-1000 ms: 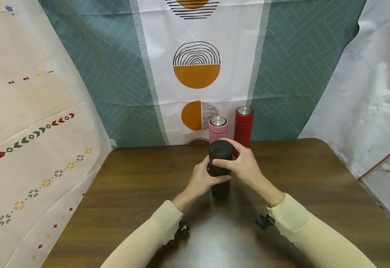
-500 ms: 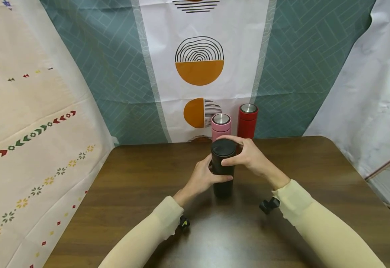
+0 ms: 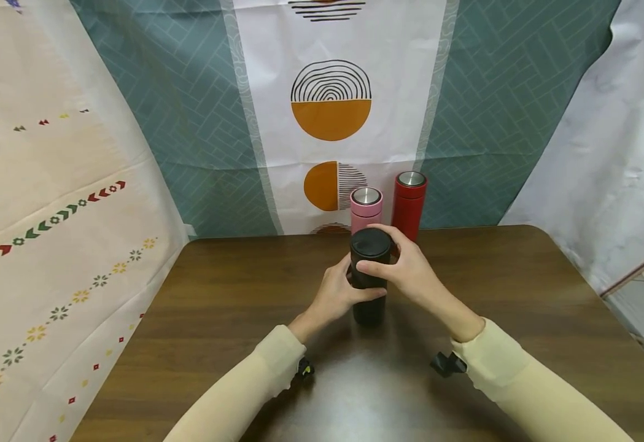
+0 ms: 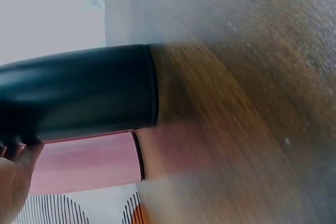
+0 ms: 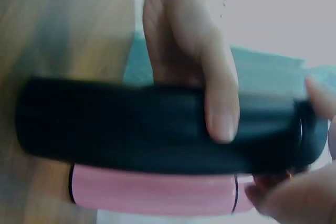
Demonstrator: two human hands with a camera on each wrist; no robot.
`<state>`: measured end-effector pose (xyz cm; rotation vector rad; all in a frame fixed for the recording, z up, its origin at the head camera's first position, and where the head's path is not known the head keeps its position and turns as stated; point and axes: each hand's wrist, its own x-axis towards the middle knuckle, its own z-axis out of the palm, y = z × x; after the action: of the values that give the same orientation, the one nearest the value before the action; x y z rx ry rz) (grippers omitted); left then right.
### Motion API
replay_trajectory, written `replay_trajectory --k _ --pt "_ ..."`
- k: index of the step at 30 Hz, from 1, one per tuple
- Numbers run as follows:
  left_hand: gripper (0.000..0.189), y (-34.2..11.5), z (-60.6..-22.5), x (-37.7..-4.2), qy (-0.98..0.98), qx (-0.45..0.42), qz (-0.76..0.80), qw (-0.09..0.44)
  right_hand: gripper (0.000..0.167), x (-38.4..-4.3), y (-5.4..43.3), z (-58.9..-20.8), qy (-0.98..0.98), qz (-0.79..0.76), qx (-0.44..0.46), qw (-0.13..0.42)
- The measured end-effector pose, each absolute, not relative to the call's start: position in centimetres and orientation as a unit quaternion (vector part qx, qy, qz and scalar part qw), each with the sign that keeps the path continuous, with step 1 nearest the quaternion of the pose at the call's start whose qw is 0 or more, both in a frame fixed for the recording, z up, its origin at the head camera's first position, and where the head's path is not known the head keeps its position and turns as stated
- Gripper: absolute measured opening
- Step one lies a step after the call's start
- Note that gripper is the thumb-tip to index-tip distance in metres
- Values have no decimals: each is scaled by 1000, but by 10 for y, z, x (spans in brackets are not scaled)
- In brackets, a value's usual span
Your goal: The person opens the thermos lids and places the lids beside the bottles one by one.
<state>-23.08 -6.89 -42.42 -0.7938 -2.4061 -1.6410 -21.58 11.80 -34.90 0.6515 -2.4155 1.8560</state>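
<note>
A black thermos bottle [image 3: 369, 314] stands upright on or just above the brown table, held by both hands. My left hand [image 3: 334, 290] grips its body from the left, the thumb lying across the front. Up at the lid [image 3: 370, 242], my right hand [image 3: 410, 267] holds on from the right with thumb and fingers around its side. In the right wrist view, the left thumb [image 5: 222, 114] presses on the black bottle [image 5: 115, 127]. Behind it a pink thermos bottle [image 3: 366, 205] with a steel-topped lid is partly hidden. A red thermos bottle [image 3: 408, 209] stands to its right.
The wooden table [image 3: 233, 282] ends at a hanging cloth [image 3: 189, 153] behind the bottles. A pale patterned cloth [image 3: 51, 245] lines the left side and a white one [image 3: 592, 153] the right.
The head view has shifted a little. My right hand has turned at the lid, its thumb going right, then back left. The left hand keeps its grip on the body.
</note>
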Motion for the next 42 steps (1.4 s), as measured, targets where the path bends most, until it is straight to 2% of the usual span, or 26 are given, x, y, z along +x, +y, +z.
replay_trajectory --k 4,18,22,29,33,37,42 --pt "71 -68 -424 -232 -798 -261 -541 54 67 -214 116 -350 -792 580 187 46" --pt "71 -68 -425 -233 -792 -263 -551 26 58 -232 130 -355 -782 564 261 41" --pt "71 -68 -424 -232 -791 -262 -553 13 58 -239 135 -356 -768 572 287 14" --pt "72 -68 -423 -232 -786 -272 -555 8 61 -253 144 -356 -714 613 330 -74" --pt "71 -66 -424 -233 -788 -275 -551 23 63 -252 146 -357 -716 611 326 -87" --pt "71 -66 -424 -232 -787 -275 -551 38 71 -240 142 -353 -742 596 302 -61" --pt "69 -69 -423 -231 -787 -267 -554 52 76 -222 130 -349 -775 576 261 6"
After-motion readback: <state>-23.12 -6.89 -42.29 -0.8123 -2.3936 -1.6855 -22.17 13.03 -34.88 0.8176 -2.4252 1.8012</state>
